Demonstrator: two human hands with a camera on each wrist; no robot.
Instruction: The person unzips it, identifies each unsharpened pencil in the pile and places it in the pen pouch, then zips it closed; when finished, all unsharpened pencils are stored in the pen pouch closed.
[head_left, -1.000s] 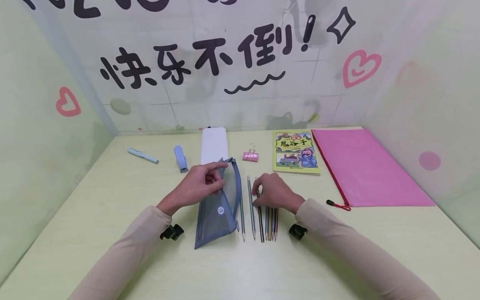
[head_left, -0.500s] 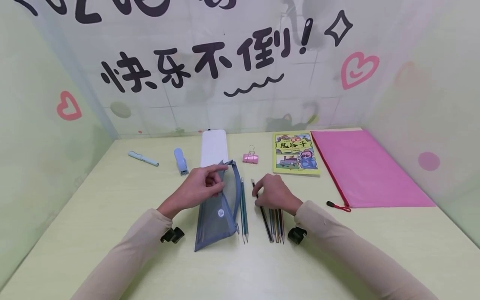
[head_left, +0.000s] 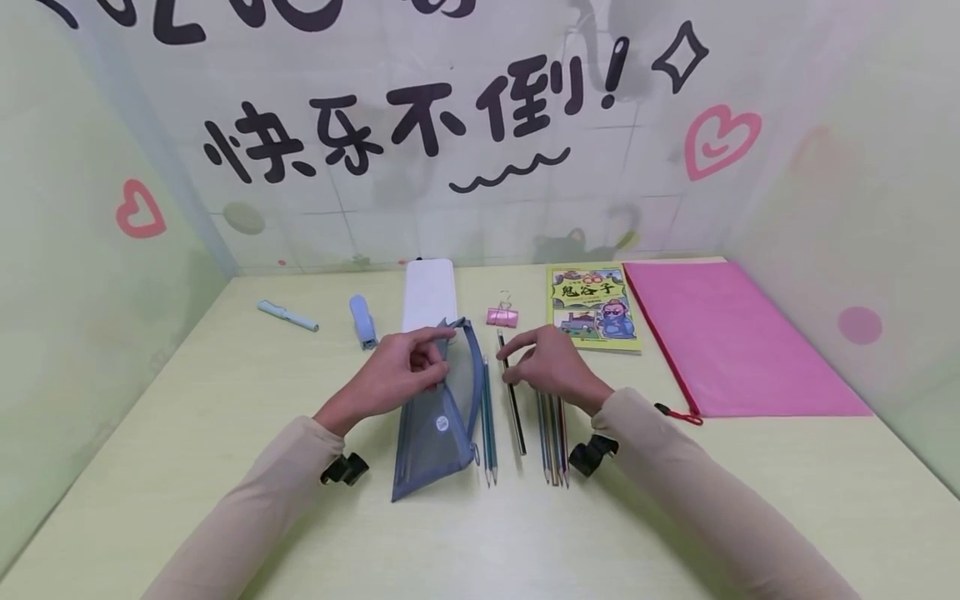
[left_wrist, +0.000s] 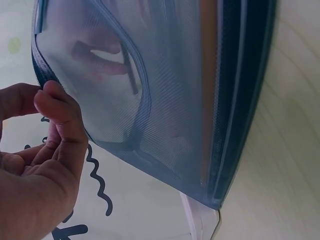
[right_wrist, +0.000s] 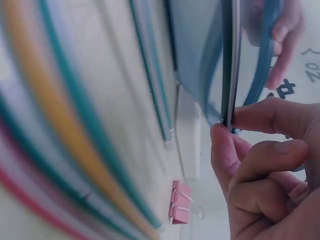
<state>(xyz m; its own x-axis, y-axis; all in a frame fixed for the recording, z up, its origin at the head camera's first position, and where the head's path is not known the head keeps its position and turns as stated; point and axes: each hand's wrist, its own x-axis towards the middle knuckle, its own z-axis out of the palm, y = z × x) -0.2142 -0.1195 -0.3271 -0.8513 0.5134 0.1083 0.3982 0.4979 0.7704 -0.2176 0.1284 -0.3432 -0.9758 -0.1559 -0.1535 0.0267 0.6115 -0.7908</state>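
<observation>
Pencil (head_left: 512, 392), a dark striped one, is being pinched near its upper end between the thumb and fingertips of the right hand (head_left: 551, 367), its far end raised off the yellow-green table (head_left: 225, 433) and its point trailing back toward the person; the right-wrist view is showing the same pinch closing on the thin dark shaft (right_wrist: 227, 65). Held this way, the pencil is lying roughly in line with the mouth of the blue mesh pencil pouch (head_left: 438, 417) just to its left. The left hand (head_left: 401, 371) is pinching the pouch's zipper edge (left_wrist: 47, 97) between thumb and forefinger and lifting it, so the opening is gaping and the upper end of the pouch is standing off the table. Two teal pencils (head_left: 487, 417) are lying side by side between pouch and held pencil, while a small row of coloured pencils (head_left: 553, 437) is resting under the right wrist, parallel and close at hand. Farther back are sitting a white case (head_left: 428, 293), a pink binder clip (head_left: 502, 316), a blue stapler (head_left: 363, 320), a pale pen (head_left: 288, 316), a comic booklet (head_left: 593, 305) and a pink zip folder (head_left: 735, 337).
</observation>
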